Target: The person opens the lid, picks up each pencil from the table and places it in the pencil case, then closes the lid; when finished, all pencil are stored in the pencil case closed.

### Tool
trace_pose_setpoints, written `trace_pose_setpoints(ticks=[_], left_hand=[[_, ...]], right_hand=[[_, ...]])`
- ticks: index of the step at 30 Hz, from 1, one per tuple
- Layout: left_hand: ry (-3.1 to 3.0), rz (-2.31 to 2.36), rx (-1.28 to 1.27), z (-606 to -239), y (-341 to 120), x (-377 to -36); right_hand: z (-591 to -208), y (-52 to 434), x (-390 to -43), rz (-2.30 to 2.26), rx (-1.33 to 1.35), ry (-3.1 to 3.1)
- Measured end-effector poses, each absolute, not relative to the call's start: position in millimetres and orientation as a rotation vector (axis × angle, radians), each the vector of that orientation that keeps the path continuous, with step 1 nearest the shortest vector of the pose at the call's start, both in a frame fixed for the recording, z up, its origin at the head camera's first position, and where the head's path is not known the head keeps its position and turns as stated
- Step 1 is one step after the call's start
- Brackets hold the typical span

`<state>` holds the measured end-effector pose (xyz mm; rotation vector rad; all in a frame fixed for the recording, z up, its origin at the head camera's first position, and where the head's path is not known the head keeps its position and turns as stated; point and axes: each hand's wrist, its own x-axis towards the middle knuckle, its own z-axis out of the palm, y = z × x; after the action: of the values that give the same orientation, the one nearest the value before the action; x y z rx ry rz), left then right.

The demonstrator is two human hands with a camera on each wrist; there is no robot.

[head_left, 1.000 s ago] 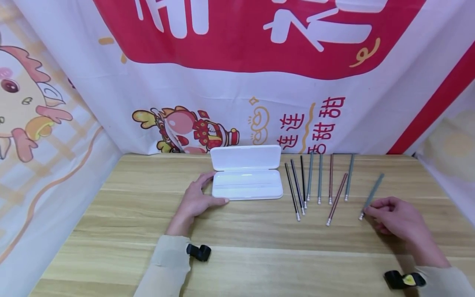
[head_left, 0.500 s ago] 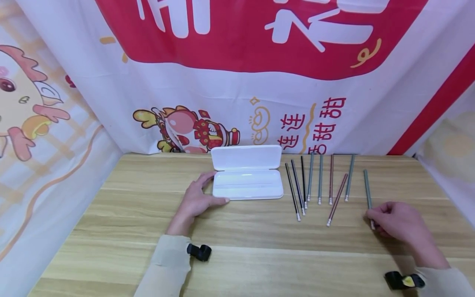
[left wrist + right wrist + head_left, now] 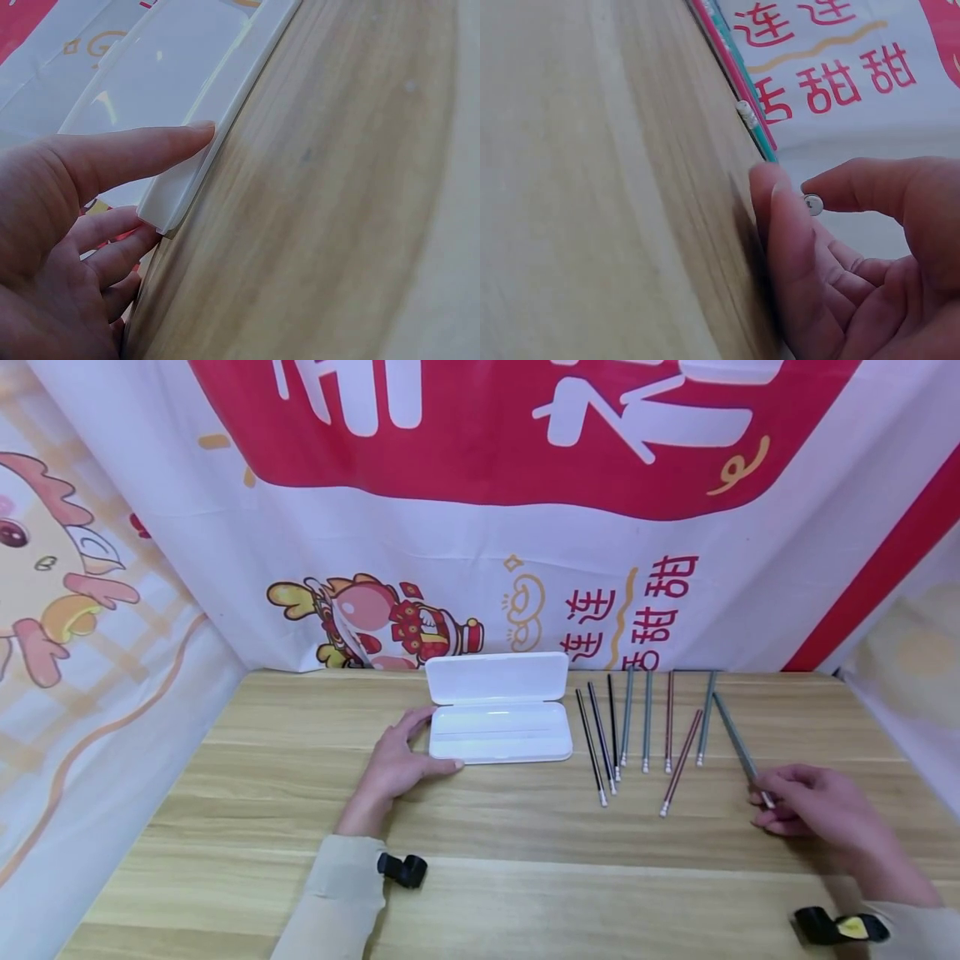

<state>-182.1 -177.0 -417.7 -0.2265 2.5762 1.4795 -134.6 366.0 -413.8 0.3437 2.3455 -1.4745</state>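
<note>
Bare table (image 3: 525,860) between both hands; pencil row (image 3: 645,727) just right of open case (image 3: 498,731).

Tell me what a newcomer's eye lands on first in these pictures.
First the open white pencil case at the back middle of the wooden table, with the left hand resting against its left end. To its right lies a row of pencils. The right hand pinches the eraser end of a grey pencil in its fingers.

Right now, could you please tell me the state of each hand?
Left hand: open, straight fingers resting against the open white plastic pencil case.
Right hand: pinching the eraser end of a grey-green pencil.
</note>
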Motion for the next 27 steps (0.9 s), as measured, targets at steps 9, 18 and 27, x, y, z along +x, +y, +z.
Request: trace_pose_setpoints(ticks=[9, 18, 27], left_hand=[[2.582, 1.469, -0.224, -417.0, -177.1, -181.6], [2.570, 1.468, -0.238, -416.6, -177.5, -181.1], [2.577, 1.460, -0.236, -416.9, -177.3, -181.7]], right_hand=[[-418.1, 377.2, -134.2, -1.638, 0.337, 2.210], [-422.4, 387.0, -134.2, -1.946, 0.313, 2.007], [-416.5, 378.1, -133.8, -2.006, 0.260, 2.037]])
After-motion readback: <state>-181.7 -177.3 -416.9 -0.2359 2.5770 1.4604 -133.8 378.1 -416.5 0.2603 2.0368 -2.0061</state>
